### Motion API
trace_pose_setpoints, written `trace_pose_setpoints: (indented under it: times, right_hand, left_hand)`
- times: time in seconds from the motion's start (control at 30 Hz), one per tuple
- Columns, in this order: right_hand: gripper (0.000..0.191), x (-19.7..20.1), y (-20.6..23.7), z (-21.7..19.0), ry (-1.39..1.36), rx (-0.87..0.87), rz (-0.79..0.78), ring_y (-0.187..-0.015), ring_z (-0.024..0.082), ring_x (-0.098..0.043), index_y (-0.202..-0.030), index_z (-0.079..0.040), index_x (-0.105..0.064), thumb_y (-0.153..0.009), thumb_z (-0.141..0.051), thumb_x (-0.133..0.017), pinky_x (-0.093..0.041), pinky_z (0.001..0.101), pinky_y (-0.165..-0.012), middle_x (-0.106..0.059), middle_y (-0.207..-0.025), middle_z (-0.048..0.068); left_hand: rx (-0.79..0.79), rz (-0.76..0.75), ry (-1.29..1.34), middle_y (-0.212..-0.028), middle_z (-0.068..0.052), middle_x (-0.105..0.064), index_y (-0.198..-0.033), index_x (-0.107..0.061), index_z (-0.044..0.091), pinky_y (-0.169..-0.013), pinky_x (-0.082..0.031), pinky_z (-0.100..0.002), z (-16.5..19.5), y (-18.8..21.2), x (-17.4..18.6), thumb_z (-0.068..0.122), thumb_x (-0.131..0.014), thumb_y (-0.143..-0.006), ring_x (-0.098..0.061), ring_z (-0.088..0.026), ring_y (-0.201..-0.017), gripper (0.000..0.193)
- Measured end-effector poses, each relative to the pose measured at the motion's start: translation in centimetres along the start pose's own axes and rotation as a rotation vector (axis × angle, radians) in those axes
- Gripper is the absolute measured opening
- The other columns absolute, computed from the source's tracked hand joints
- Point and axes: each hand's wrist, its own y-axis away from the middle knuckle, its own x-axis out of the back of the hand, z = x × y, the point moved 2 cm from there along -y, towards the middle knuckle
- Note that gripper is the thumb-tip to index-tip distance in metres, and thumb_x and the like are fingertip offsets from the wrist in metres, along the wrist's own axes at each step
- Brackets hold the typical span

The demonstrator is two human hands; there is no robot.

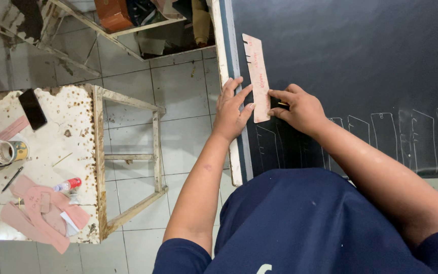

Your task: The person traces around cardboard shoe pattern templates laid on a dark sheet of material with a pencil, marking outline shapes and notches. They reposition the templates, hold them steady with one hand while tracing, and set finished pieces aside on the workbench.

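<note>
A long, narrow pinkish pattern template (257, 71) lies flat on a dark sheet of material (351, 61) spread over a work table. My left hand (231, 109) presses down on the template's lower left edge, fingers spread. My right hand (300, 107) sits at the template's right edge, pinching a small marking pen (282, 104) against it. Several pale traced outlines (381, 137) of the same shape run in a row along the sheet's near edge.
To the left stands a worn white side table (84, 132) with pink pattern pieces (39, 208), a tape roll (10, 151), a black phone (32, 109), a pen and a small bottle (67, 185). Tiled floor lies between. A shelf frame with boxes is at the top.
</note>
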Motion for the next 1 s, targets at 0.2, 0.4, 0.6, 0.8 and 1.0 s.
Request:
trace_pose_setpoints:
  times: [0.2,0.4,0.6,0.8,1.0]
  right_hand:
    - [0.049,-0.14,0.02,-0.06,-0.003,0.026,0.023,-0.082,0.023,-0.069,-0.132,-0.019,-0.071,-0.086,-0.035,-0.080,-0.055,0.0380,-0.071,-0.064,-0.098,0.005]
    - [0.050,0.05,0.11,-0.40,0.019,0.012,0.002,-0.082,0.023,-0.069,-0.134,-0.020,-0.069,-0.087,-0.034,-0.078,-0.055,0.0383,-0.071,-0.064,-0.099,0.005]
    - [0.050,0.06,0.20,-0.57,0.038,0.021,0.029,-0.082,0.024,-0.069,-0.133,-0.019,-0.069,-0.087,-0.035,-0.077,-0.055,0.0394,-0.071,-0.064,-0.101,0.005]
    - [0.049,-0.01,0.29,-0.40,0.040,0.010,0.021,-0.083,0.024,-0.069,-0.134,-0.019,-0.069,-0.088,-0.034,-0.076,-0.055,0.0396,-0.072,-0.064,-0.101,0.005]
    - [0.048,0.07,0.29,-0.52,0.028,0.009,0.014,-0.084,0.024,-0.069,-0.134,-0.019,-0.068,-0.089,-0.034,-0.075,-0.055,0.0394,-0.073,-0.065,-0.102,0.005]
  left_hand:
    - [0.002,0.006,-0.012,-0.156,-0.010,-0.047,-0.135,-0.068,0.015,-0.125,-0.030,-0.048,-0.55,0.09,-0.34,0.023,-0.074,-0.090,-0.035,-0.036,-0.152,0.046]
    - [0.007,0.004,-0.034,-0.156,-0.010,-0.046,-0.136,-0.068,0.016,-0.122,-0.029,-0.050,-0.46,0.24,-0.34,0.024,-0.073,-0.090,-0.034,-0.035,-0.151,0.046]
    - [0.020,-0.010,-0.058,-0.156,-0.011,-0.046,-0.137,-0.068,0.018,-0.122,-0.028,-0.051,-0.28,0.05,-0.35,0.023,-0.071,-0.092,-0.033,-0.036,-0.152,0.045]
    - [0.023,-0.008,-0.059,-0.156,-0.010,-0.046,-0.137,-0.068,0.020,-0.122,-0.028,-0.051,-0.10,0.06,-0.33,0.025,-0.071,-0.092,-0.033,-0.035,-0.152,0.045]
    - [0.018,-0.009,-0.073,-0.156,-0.011,-0.047,-0.137,-0.068,0.020,-0.122,-0.028,-0.051,-0.08,0.08,-0.33,0.024,-0.071,-0.092,-0.033,-0.036,-0.152,0.046]
